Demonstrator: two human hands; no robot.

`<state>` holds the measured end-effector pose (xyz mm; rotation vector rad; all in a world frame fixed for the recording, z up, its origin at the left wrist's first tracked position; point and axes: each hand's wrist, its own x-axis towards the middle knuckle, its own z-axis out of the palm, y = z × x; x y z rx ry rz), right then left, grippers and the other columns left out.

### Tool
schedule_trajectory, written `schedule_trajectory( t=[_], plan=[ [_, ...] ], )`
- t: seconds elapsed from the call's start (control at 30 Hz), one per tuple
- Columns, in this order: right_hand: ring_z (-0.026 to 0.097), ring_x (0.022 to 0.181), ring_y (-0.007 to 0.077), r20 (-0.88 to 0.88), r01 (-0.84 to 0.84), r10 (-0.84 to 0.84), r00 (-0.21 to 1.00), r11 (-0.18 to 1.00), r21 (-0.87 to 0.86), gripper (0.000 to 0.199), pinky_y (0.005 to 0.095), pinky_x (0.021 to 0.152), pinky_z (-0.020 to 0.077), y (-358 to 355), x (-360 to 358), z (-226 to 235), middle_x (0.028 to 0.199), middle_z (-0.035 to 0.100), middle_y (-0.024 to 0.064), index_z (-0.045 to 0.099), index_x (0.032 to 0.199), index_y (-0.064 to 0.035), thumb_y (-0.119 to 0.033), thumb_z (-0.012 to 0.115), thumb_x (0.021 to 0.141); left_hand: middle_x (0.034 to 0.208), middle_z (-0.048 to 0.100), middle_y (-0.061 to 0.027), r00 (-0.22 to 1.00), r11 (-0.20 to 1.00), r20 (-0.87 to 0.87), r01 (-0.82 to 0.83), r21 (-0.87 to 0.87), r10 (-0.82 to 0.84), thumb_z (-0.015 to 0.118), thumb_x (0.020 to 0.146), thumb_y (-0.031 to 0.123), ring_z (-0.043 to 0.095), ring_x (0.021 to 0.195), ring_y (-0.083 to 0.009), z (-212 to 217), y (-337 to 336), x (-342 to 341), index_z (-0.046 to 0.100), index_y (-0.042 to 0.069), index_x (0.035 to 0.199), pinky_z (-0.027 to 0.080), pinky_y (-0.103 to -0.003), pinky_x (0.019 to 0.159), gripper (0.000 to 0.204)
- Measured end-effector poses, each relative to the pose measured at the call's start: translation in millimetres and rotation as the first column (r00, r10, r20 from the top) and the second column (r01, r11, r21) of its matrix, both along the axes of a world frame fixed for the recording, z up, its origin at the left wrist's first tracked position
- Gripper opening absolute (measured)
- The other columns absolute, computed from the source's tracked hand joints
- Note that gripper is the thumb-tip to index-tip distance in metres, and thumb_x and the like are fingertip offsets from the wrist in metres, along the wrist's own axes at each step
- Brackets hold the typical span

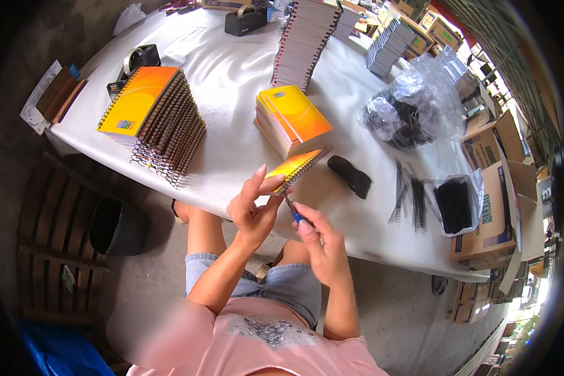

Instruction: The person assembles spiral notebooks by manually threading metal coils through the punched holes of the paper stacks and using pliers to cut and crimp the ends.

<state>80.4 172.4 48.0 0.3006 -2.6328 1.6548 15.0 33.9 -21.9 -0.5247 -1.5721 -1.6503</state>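
Observation:
My left hand [254, 216] grips a yellow-orange spiral notebook [293, 165] near the table's front edge, thumb and fingers closed on its lower end. A dark coil runs along the notebook's right side. Closed around small blue-handled pliers [296, 214], my right hand [323, 244] holds their metal tip at the coil's near end. Whether the jaws touch the wire is too small to tell. Just beyond stands a stack of yellow-orange notebook blocks [289, 119]. To the right of the held notebook lies a black, rounded elongated object [349, 177].
Spiral-bound notebooks are piled [138, 103] at the left, before a tape dispenser [141, 59]. A tall notebook stack [306, 44] rises at the back. Loose black coils [413, 194], a plastic bag of coils [401, 109] and cardboard boxes [489, 216] occupy the right side.

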Motion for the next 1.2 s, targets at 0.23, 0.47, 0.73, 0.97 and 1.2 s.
schedule_trajectory(
  t=[0.23,0.47,0.73,0.97,1.2],
  plan=[
    [0.054,0.094,0.0211,0.142,-0.048,0.101,0.985,0.942,-0.332,0.036,0.0333,0.076,0.0452,5,-3,-18,0.104,0.057,0.0113,0.051,0.122,-0.0047,-0.029,0.046,0.095,0.098,0.065,-0.018,0.999,0.99,0.014,-0.043,0.132,0.041,0.062,0.073,-0.016,0.066,0.084,-0.0232,-1,2,-5,0.029,0.004,0.137,0.054,-0.032,0.075,0.074],
    [0.043,0.117,0.0318,-0.317,0.416,-0.27,0.909,0.586,0.695,0.044,0.0452,0.101,0.0277,83,-3,-66,0.124,0.047,0.0169,0.046,0.128,-0.0073,-0.031,0.05,0.092,0.107,0.061,-0.0181,0.934,0.805,0.249,0.064,0.59,-0.256,0.055,0.09,0.007,0.056,0.107,-0.0183,44,-9,2,0.017,0.01,0.142,0.042,-0.029,0.092,0.063],
    [0.046,0.116,0.0211,-0.236,-0.101,-0.085,0.968,0.73,-0.676,0.051,0.0355,0.1,0.033,-22,-51,-1,0.124,0.049,0.0126,0.04,0.128,0.003,-0.017,0.062,0.086,0.117,0.054,-0.0215,0.905,0.702,0.155,0.19,0.686,-0.396,0.052,0.088,0.0,0.056,0.105,-0.0204,89,-40,36,0.023,0.008,0.136,0.045,-0.031,0.09,0.057],
    [0.054,0.096,0.0123,-0.139,-0.202,0.152,0.978,0.571,-0.796,0.049,0.0233,0.079,0.044,-119,-125,94,0.11,0.056,0.0063,0.042,0.128,-0.0037,0.001,0.059,0.083,0.132,0.045,-0.0185,0.782,0.782,-0.079,-0.603,0.157,0.619,0.053,0.088,0.013,0.04,0.126,-0.0287,119,-146,36,0.038,0.001,0.13,0.032,-0.041,0.101,0.046],
    [0.059,0.074,0.0157,-0.263,-0.293,0.131,0.956,0.377,-0.879,0.037,0.03,0.067,0.0481,-176,-211,144,0.096,0.06,0.0026,0.045,0.126,-0.012,-0.011,0.051,0.09,0.131,0.046,-0.0114,0.915,0.921,0.298,-0.338,0.195,0.273,0.042,0.097,0.028,0.043,0.118,-0.0184,104,-206,-2,0.042,0.002,0.131,0.031,-0.029,0.1,0.042]
  ],
)
